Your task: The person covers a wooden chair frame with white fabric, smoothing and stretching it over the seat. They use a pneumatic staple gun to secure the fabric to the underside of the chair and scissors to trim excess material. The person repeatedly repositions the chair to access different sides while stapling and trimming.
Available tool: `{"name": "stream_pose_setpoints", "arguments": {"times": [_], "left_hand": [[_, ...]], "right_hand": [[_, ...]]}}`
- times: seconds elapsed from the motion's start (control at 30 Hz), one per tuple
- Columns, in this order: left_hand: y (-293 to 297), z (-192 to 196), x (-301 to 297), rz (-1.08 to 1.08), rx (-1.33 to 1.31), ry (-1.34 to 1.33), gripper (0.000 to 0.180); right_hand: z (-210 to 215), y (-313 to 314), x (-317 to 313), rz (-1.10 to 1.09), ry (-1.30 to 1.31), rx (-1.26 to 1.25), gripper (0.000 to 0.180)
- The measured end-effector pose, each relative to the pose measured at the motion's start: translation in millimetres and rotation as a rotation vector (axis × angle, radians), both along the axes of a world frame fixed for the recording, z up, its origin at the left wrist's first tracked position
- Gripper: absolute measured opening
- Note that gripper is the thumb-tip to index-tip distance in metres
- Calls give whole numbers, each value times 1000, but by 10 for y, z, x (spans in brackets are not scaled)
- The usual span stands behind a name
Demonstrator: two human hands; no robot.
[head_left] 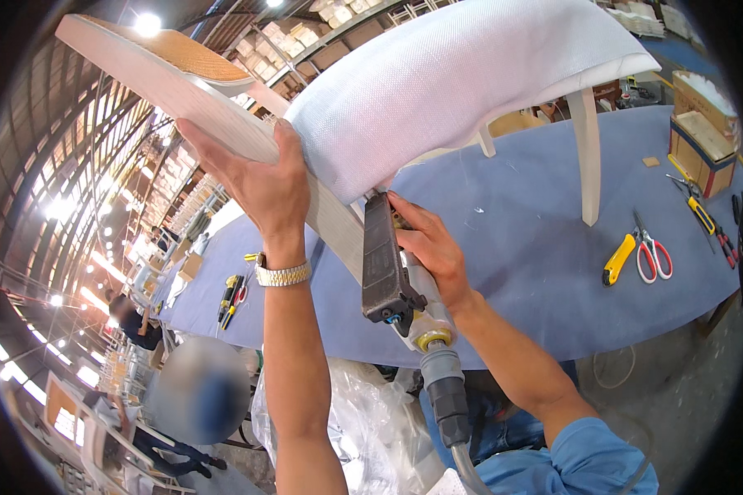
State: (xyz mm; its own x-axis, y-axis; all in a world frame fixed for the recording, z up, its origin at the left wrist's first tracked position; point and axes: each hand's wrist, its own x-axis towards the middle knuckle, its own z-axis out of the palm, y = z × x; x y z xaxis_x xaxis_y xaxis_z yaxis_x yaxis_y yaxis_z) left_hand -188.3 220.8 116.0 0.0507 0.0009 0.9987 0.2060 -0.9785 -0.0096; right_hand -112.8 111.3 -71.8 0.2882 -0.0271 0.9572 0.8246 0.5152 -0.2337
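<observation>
A chair with a whitewashed wooden frame (322, 214) and a padded seat (470, 91) under white woven fabric lies tilted on the table. My left hand (260, 177) wraps round the frame's long post, thumb against the seat's edge. In my right hand (433, 247) is a black and silver air staple gun (382, 260), its nose up against the underside edge of the fabric. The gun's body hides some of my right fingers. An air hose (462, 454) runs down from its handle.
Blue cloth covers the table (504, 305). To the right lie a yellow utility knife (619, 260), red-handled scissors (652, 252), pliers (725, 243) and a cardboard box (702, 157). More hand tools (233, 299) lie at left. Clear plastic sheeting (347, 412) hangs below the near edge.
</observation>
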Motion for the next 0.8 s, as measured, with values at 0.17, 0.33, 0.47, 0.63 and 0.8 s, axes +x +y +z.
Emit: {"name": "stream_pose_setpoints", "arguments": {"times": [0.17,0.33,0.47,0.63,0.8], "left_hand": [[-36,-6,3,-120,-65,6,104],[-5,-9,5,-95,1,21,101],[-27,3,12,-116,-28,13,99],[-12,-16,20,-186,-69,10,98],[35,7,36,-160,-10,14,97]], "right_hand": [[7,10,-23,-11,0,1,36],[-19,20,-5,-11,16,-4,36],[-16,51,18,-13,18,3,36],[37,56,-6,-12,18,-4,35],[16,146,-9,-23,36,28,34]]}}
